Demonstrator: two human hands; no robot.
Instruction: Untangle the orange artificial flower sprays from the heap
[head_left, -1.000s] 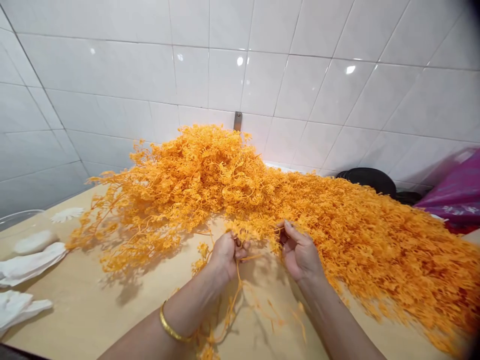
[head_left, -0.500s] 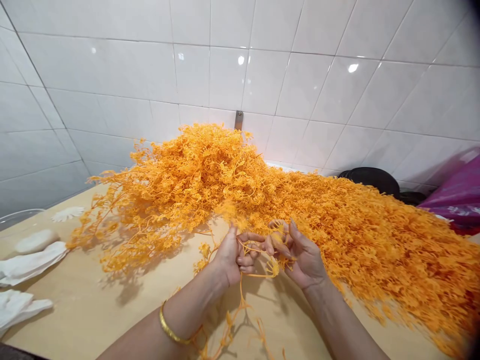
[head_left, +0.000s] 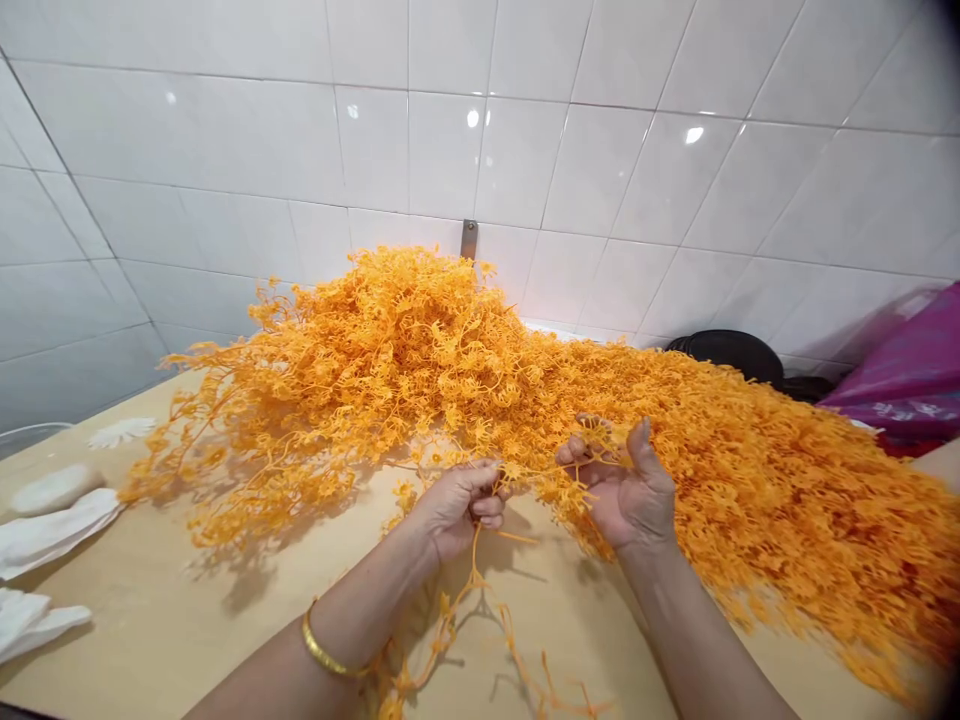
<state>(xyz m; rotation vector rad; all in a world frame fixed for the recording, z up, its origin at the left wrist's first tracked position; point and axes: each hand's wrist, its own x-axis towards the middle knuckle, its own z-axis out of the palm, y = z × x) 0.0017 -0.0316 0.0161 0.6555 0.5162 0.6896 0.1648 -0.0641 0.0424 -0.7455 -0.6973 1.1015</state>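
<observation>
At centre, a thin, branching orange sprig [head_left: 474,574] is pinched by the left hand [head_left: 455,508], trailing below and across the open right hand [head_left: 628,500].

On our counter [head_left: 142,630], we see the pile of sprigs [head_left: 420,350]; cloths [head_left: 56,530] lie left of it, the wall [head_left: 247,130] behind, a bag [head_left: 900,370] at its right rear.

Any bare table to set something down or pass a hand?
Yes: front-left tabletop, between white cloths and left forearm. Narrower patch: between loose stems and right forearm. Crowded: back and right, covered by orange sprigs.
</observation>
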